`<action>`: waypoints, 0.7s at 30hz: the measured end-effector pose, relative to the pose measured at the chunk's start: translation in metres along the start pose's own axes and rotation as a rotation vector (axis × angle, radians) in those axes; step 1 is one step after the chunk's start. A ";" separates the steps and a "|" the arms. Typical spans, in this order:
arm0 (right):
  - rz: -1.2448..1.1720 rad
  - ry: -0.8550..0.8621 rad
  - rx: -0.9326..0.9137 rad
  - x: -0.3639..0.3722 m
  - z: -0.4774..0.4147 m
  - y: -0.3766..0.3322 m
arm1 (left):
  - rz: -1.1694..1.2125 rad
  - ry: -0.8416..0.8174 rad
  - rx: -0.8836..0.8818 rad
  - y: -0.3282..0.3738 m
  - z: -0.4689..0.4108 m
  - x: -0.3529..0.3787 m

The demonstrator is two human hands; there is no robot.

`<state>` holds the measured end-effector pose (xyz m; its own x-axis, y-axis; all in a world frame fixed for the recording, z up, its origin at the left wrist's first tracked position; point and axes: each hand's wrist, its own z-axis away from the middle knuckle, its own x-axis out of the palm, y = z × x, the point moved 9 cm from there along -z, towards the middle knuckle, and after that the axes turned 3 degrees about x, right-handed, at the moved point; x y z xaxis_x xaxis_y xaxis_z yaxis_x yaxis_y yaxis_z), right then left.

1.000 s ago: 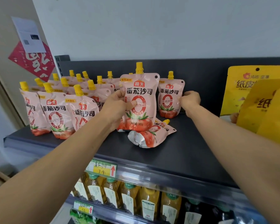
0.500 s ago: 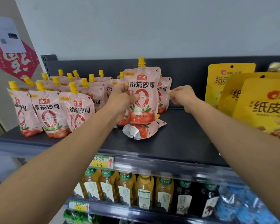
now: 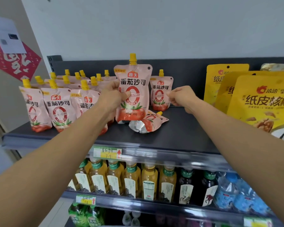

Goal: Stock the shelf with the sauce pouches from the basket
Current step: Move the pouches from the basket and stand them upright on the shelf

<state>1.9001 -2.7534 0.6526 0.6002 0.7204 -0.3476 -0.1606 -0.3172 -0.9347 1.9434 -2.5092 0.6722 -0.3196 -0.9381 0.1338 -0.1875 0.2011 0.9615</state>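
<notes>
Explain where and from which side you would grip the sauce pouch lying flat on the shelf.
Grip the fallen pouch across its body near the yellow cap, coming from above and the right. Its crumpled silver base faces forward, the upright pouch in the left hand crowds its left, and the right hand is free.

**Both arms extended, hands raised**

Left hand (image 3: 112, 99): arm outstretched, fingers curled, thumb pressed forward in a closed grip on a pouch (image 3: 133, 94). Right hand (image 3: 181, 97): arm outstretched, level with the left, fingers curled loosely inward; contact with anything cannot be confirmed.
</notes>
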 end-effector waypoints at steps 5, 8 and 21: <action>0.007 -0.018 0.019 0.014 0.013 -0.004 | -0.008 0.022 0.048 0.006 0.012 -0.023; 0.015 -0.021 0.040 0.019 0.020 -0.002 | -0.056 0.009 0.057 0.004 0.018 -0.029; 0.181 -0.229 0.346 0.050 0.052 0.037 | -0.018 0.010 0.026 -0.002 0.032 -0.045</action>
<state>1.8836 -2.6969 0.5966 0.3553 0.8026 -0.4792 -0.5229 -0.2543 -0.8136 1.9280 -2.4578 0.6568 -0.3066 -0.9444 0.1191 -0.2177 0.1913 0.9571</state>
